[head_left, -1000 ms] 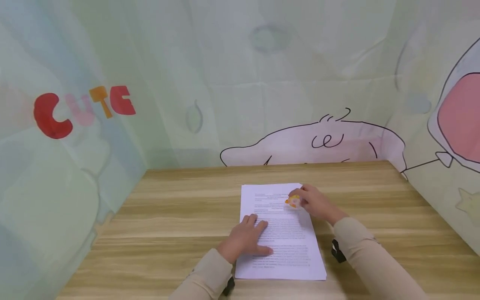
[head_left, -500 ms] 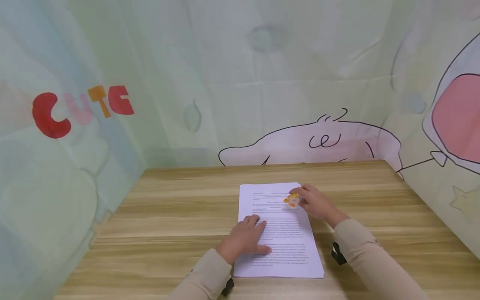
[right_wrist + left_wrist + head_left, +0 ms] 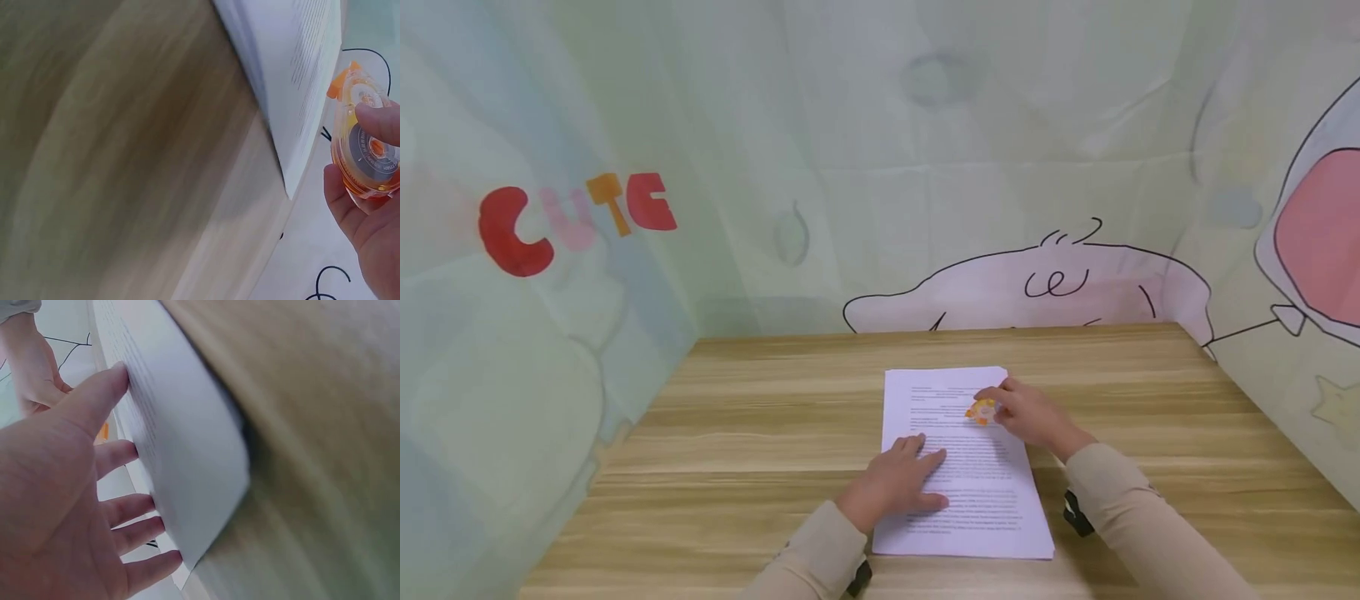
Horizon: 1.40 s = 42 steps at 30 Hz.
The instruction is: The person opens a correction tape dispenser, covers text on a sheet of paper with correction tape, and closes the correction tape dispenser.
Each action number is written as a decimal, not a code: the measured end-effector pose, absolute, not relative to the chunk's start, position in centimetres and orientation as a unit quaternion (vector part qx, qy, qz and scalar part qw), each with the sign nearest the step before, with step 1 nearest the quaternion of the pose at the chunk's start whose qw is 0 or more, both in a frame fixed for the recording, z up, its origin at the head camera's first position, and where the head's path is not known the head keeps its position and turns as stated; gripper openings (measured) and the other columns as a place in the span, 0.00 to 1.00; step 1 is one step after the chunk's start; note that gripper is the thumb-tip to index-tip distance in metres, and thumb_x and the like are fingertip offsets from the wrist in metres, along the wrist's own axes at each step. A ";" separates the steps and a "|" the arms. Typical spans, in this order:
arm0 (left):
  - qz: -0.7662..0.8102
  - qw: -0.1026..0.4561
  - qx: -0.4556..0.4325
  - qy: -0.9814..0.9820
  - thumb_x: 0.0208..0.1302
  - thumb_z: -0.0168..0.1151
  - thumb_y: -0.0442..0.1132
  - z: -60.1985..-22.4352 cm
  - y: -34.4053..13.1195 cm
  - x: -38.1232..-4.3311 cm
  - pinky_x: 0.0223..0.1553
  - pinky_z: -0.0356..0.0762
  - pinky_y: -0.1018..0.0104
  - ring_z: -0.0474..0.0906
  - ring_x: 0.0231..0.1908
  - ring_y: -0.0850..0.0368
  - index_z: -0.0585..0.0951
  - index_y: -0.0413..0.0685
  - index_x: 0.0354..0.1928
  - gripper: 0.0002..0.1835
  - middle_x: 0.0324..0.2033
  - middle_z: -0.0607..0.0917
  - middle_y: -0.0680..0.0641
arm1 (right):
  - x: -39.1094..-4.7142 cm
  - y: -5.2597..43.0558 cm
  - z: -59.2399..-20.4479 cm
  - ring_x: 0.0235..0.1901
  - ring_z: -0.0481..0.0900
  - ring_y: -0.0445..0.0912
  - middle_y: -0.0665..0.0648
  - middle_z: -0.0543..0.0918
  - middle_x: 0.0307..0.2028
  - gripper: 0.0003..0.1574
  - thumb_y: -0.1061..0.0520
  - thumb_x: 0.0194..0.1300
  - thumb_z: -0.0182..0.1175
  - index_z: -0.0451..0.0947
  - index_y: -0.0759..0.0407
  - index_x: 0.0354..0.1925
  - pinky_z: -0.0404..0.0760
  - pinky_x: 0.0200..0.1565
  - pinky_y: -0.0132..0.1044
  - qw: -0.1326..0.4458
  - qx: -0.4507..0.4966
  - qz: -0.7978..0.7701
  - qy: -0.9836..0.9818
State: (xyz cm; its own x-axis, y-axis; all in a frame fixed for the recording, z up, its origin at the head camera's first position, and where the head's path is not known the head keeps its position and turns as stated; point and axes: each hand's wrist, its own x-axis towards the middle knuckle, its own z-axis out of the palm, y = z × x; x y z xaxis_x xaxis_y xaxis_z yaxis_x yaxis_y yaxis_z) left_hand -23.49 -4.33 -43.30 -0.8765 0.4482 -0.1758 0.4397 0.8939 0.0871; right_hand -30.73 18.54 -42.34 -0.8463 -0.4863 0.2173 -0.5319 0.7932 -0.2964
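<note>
A stack of printed white paper (image 3: 973, 525) lies on the wooden table. My left hand (image 3: 898, 482) rests on its left part with fingers and thumb spread; in the left wrist view the fingertips (image 3: 128, 450) touch the sheet. Over the upper right of the page, my right hand (image 3: 1028, 413) pinches a correction tape (image 3: 981, 411) between thumb and fingers. The right wrist view shows the correction tape's clear case (image 3: 357, 153) with a grey wheel and an orange tip cap (image 3: 340, 82). In the head view its left end overlaps the upper printed lines.
The wooden table (image 3: 760, 417) extends around the stack on all sides. Behind it and along both sides hangs a printed cloth backdrop (image 3: 745, 167) with cartoon drawings. A black strap part (image 3: 1077, 512) hangs under the right sleeve.
My right hand has moved the correction tape slightly left and towards me over the page. The left hand stays on the paper, with barely any shift.
</note>
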 end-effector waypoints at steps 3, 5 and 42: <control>0.022 0.102 0.223 0.969 0.55 0.56 0.64 -43.1 -4.4 -23.2 0.60 0.65 0.50 0.57 0.66 0.45 0.63 0.62 0.67 0.37 0.67 0.60 0.43 | -30.8 18.0 -42.4 0.31 0.72 0.45 0.56 0.77 0.39 0.22 0.64 0.59 0.58 0.76 0.49 0.52 0.74 0.34 0.37 0.059 0.282 0.170 -0.942; 0.023 0.103 0.221 0.970 0.54 0.56 0.65 -43.0 -4.4 -23.1 0.60 0.66 0.49 0.57 0.66 0.46 0.63 0.63 0.67 0.38 0.68 0.60 0.43 | -30.8 17.6 -42.3 0.31 0.73 0.45 0.57 0.77 0.40 0.22 0.64 0.59 0.57 0.76 0.49 0.52 0.76 0.36 0.39 0.058 0.288 0.168 -0.941; -0.010 0.065 0.244 0.968 0.52 0.57 0.67 -42.7 -4.3 -22.6 0.44 0.76 0.60 0.65 0.53 0.52 0.66 0.62 0.66 0.39 0.57 0.67 0.45 | -31.9 10.4 -42.8 0.30 0.72 0.46 0.55 0.74 0.36 0.26 0.69 0.53 0.59 0.79 0.48 0.48 0.77 0.37 0.38 0.135 0.405 0.088 -0.900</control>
State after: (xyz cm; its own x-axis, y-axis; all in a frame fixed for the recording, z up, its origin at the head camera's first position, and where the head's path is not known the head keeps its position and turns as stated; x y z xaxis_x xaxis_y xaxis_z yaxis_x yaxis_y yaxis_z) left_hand -22.60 -4.29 -42.71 -0.8725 0.4708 -0.1308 0.4732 0.8808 0.0134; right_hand -31.88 10.40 -42.81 -0.6358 -0.7052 0.3137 -0.7525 0.6569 -0.0483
